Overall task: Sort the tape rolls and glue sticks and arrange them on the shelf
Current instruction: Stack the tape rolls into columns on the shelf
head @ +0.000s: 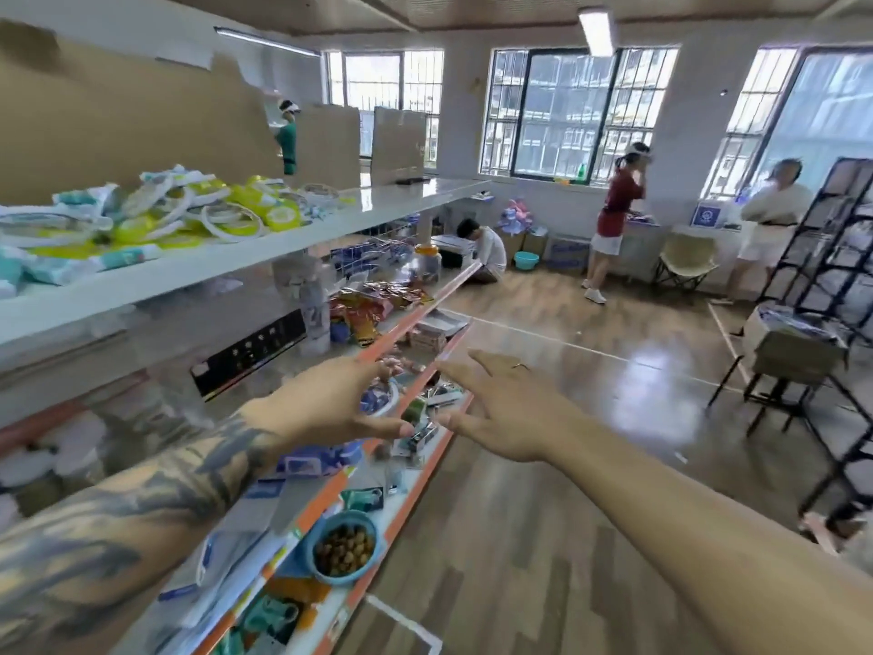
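A heap of tape rolls (226, 219), white and yellow-green, lies on the white top shelf (378, 208) at the left. Packaged glue sticks (125, 257) in teal and white wrappers lie at the heap's front edge. My left hand (330, 404) reaches out in front of the lower shelves with its fingers straight and holds nothing. My right hand (505, 408) is stretched out beside it, fingers spread, also empty. Both hands hover well below the top shelf, over the orange-edged lower shelves (415, 319).
The lower shelves hold snack bags (363, 314), small packages and a blue bowl of brown pieces (342, 548). Cardboard panels (118, 115) stand behind the top shelf. A black wire rack (822, 286) stands at the right. Several people are across the wooden floor.
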The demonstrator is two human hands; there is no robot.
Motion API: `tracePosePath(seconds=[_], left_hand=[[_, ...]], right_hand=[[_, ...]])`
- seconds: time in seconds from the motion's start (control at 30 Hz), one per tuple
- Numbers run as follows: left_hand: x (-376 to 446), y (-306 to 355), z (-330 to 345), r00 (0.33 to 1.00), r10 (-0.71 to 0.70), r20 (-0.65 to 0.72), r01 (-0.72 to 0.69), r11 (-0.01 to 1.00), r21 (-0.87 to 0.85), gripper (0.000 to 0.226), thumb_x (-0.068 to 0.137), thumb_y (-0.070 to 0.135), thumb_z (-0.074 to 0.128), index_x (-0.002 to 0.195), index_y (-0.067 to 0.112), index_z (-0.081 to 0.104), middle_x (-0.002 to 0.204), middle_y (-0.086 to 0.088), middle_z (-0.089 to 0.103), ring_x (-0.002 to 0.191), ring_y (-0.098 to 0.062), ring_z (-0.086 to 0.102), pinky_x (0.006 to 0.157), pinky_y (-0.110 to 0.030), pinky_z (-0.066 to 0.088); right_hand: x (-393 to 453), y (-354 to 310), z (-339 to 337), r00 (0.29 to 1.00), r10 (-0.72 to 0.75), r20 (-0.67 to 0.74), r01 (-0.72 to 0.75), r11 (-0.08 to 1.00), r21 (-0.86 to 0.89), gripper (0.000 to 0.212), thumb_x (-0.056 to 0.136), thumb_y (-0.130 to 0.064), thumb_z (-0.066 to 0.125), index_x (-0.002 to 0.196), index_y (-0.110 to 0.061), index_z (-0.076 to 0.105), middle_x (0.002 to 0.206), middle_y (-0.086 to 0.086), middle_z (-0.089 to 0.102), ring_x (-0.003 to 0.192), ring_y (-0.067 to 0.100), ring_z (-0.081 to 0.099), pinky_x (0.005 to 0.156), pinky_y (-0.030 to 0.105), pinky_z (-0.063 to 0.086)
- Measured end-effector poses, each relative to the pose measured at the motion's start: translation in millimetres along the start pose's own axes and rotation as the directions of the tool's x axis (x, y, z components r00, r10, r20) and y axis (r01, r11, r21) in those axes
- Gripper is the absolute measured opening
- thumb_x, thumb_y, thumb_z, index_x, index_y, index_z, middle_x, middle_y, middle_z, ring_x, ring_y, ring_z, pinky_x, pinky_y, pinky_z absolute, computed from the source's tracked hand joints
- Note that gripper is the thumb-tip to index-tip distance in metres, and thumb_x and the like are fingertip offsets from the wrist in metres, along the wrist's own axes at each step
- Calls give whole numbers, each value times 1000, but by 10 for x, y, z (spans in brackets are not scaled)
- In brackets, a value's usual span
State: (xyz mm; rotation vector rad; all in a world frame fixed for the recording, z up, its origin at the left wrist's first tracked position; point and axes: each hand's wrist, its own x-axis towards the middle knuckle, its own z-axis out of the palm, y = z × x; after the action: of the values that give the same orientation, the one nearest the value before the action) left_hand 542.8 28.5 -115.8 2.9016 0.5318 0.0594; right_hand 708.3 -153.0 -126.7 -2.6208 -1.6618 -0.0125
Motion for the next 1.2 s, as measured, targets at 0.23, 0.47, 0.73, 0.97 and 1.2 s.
tracePosePath(seconds=[0.23, 0.47, 0.73, 0.97, 1.2], left_hand=[[1662, -37, 138, 996, 75, -54, -82, 987, -138, 97, 76, 71, 74, 154, 32, 33, 152, 1, 42, 131, -17, 48, 105, -30, 41], [2912, -191, 149, 985, 148, -88, -163, 967, -195, 128, 53, 78, 81, 157, 41, 15, 157, 7, 43, 136, -15, 48, 110, -43, 46], [4051, -344, 203, 964, 232, -129, -258, 933, -250, 120, 57, 68, 90, 154, 39, 25, 155, 14, 41, 139, -4, 43, 115, -37, 41], [5300, -362, 93, 962, 223, -155, -253, 943, -217, 124, 58, 62, 93, 154, 45, 17, 158, 13, 35, 138, -4, 38, 115, -31, 37], [6625, -471, -214, 967, 167, -191, -200, 964, -173, 122, 58, 71, 87, 155, 44, 18, 158, 15, 36, 140, -7, 40, 114, -39, 40]], right_hand=[[1062, 1014, -46, 1000, -1, 29, -1, 998, 56, 73, 96, -72, 39, 159, -46, 13, 169, 3, 15, 155, 23, 12, 124, 40, 13], [1900, 1731, 23, 998, -27, -56, 31, 996, 84, 70, 95, -72, 42, 154, -37, 30, 160, -5, 36, 147, 22, 31, 117, 42, 34], [2983, 2486, 217, 977, -187, -98, 202, 962, 184, 61, 94, -71, 46, 147, -43, 36, 151, -11, 46, 138, 12, 43, 112, 39, 39], [4157, 3324, 265, 929, -339, -145, 366, 899, 241, 45, 95, -68, 48, 134, -46, 45, 138, -16, 54, 130, 10, 46, 107, 41, 42], [5351, 4171, 16, 885, -369, -283, 444, 851, 281, 41, 95, -66, 48, 110, -30, 63, 116, -13, 62, 112, 9, 53, 94, 34, 45]])
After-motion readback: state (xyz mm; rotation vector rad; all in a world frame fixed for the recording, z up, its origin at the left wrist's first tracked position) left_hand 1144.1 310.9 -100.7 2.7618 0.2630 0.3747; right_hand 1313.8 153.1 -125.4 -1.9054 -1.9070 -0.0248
